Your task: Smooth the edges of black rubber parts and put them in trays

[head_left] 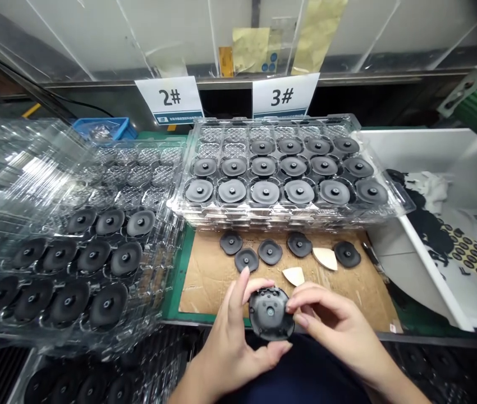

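Note:
My left hand (238, 331) curls round a black rounded plastic cover (270, 315), gripping it between thumb and fingers. The cover's inner side faces me, showing small pegs along its rim and a round boss in the middle. On the cover's right edge, my right hand (326, 317) has its thumb and forefinger closed together; whether a small piece sits between them I cannot make out. Just beyond my hands, several like covers (269, 252) lie on a cardboard sheet (205, 280), along with two cream wedge-shaped pieces (325, 258).
Behind the cardboard stands a stack of clear trays (230, 216) bearing rows of black covers. More clear trays (154, 269) fill the left side. To the right is a white bin (427, 269) with black parts and scraps. A blue basket (127, 129) sits at the back left.

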`<move>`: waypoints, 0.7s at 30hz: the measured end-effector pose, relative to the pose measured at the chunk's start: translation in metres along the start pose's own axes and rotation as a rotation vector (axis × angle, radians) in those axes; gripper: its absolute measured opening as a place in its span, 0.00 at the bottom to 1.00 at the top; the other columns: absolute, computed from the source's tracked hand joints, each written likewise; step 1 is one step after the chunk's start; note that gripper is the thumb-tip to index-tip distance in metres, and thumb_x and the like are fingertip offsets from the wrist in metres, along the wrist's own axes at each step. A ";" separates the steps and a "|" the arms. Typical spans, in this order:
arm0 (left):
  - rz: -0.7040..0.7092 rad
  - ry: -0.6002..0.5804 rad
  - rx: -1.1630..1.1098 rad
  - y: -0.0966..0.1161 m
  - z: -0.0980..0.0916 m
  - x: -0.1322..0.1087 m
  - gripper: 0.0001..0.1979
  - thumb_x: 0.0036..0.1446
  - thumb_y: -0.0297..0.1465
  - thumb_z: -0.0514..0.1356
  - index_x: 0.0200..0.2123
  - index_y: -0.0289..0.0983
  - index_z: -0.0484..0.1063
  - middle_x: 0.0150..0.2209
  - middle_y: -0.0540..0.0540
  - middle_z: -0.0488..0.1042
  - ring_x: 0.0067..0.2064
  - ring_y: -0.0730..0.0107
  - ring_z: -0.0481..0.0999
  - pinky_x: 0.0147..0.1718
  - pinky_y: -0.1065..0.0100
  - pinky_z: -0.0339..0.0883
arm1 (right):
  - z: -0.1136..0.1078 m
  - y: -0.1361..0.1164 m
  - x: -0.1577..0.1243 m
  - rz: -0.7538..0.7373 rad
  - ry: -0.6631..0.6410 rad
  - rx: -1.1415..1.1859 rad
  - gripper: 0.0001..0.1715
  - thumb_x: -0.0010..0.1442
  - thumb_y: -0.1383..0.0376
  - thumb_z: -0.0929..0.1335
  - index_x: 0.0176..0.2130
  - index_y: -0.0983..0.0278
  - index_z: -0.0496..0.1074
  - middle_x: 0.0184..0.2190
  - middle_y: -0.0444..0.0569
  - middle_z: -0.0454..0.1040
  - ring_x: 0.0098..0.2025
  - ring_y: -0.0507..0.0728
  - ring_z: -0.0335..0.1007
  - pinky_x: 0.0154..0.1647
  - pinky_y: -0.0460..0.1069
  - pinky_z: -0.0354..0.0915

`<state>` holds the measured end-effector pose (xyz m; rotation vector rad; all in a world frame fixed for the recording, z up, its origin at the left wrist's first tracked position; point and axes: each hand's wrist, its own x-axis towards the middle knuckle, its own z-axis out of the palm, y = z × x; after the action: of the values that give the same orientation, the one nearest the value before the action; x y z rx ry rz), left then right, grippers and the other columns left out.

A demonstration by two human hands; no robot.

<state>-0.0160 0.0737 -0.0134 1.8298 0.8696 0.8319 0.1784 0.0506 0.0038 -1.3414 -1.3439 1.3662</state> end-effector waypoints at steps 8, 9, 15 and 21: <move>-0.190 -0.124 -0.234 0.006 -0.001 0.000 0.50 0.44 0.33 0.63 0.60 0.44 0.29 0.47 0.45 0.67 0.49 0.62 0.66 0.52 0.58 0.54 | -0.006 -0.020 0.013 0.234 -0.337 0.184 0.07 0.52 0.65 0.71 0.35 0.62 0.75 0.30 0.44 0.74 0.30 0.48 0.65 0.32 0.42 0.61; -0.207 -0.157 -0.267 0.007 -0.001 0.001 0.50 0.44 0.33 0.63 0.60 0.45 0.29 0.47 0.46 0.67 0.48 0.63 0.66 0.52 0.58 0.54 | -0.007 -0.021 0.014 0.259 -0.367 0.234 0.07 0.52 0.65 0.71 0.35 0.63 0.76 0.30 0.44 0.75 0.31 0.48 0.66 0.33 0.42 0.62; -0.264 -0.284 -0.354 0.011 0.004 0.004 0.54 0.37 0.29 0.66 0.60 0.47 0.31 0.45 0.49 0.69 0.45 0.64 0.68 0.50 0.59 0.55 | -0.012 -0.019 0.013 0.304 -0.489 0.454 0.05 0.48 0.70 0.73 0.30 0.67 0.76 0.27 0.44 0.75 0.31 0.48 0.69 0.34 0.42 0.64; -0.241 -0.247 -0.313 0.013 0.012 0.008 0.52 0.40 0.30 0.66 0.60 0.47 0.32 0.46 0.48 0.68 0.47 0.65 0.66 0.51 0.61 0.53 | -0.016 -0.002 0.001 0.384 -0.339 0.513 0.05 0.45 0.69 0.74 0.27 0.66 0.76 0.25 0.45 0.76 0.28 0.47 0.70 0.31 0.41 0.65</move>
<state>0.0009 0.0711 -0.0036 1.4822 0.7373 0.5414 0.1932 0.0547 0.0076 -1.0721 -0.8601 2.1043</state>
